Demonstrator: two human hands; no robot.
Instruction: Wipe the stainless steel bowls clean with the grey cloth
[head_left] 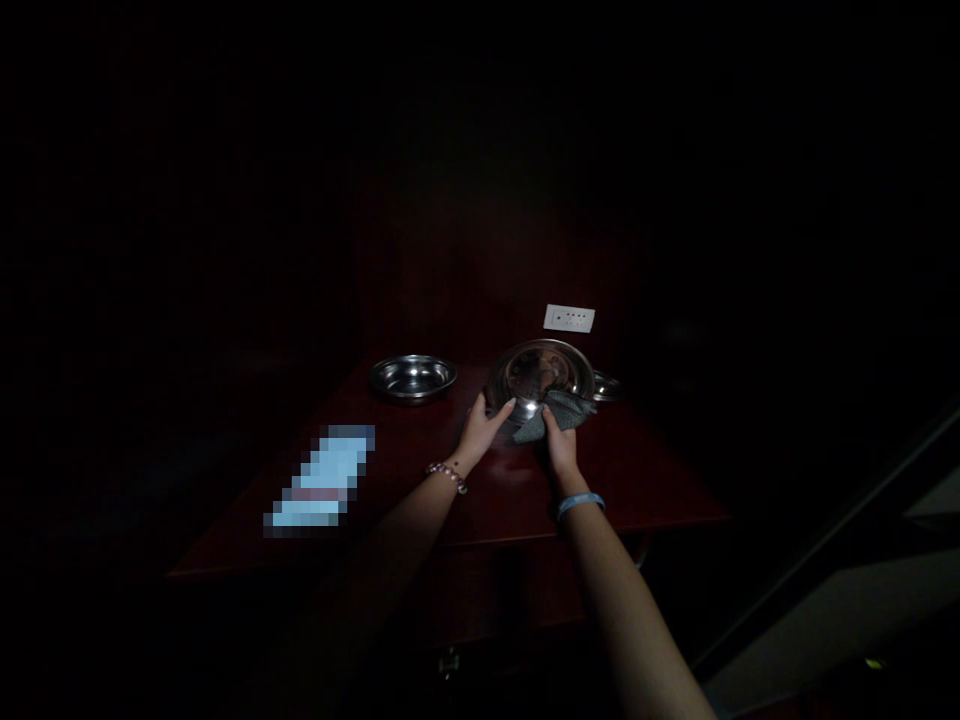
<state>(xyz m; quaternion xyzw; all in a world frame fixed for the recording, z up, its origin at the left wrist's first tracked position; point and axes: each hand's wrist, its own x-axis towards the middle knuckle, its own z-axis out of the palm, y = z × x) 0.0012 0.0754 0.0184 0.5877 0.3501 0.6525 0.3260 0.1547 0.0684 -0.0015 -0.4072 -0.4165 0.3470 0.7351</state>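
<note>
**Two hands hold a tilted steel bowl, with a cloth under the right grip**

The steel bowl (541, 370) is above the far part of the dark red desk (517, 500), its shiny round face tilted toward the camera; whether it touches the desk cannot be told. Taking the bowl as the clock's centre, the left hand (481, 432) grips its edge between 7 and 8 o'clock, thumb on the near side. The right hand (561, 440) is closed on a grey cloth (568, 410) at about 5 o'clock, pinching it against the bowl.

A shallow steel dish (413, 378) rests on the desk at 9 o'clock, apart from the bowl. Another dish (606, 388) shows at 3 o'clock, partly hidden behind the bowl and cloth. A white socket panel (570, 319) is at 1 o'clock on the wall; a bright pixelated patch (322, 480) lies at 8 o'clock.
</note>
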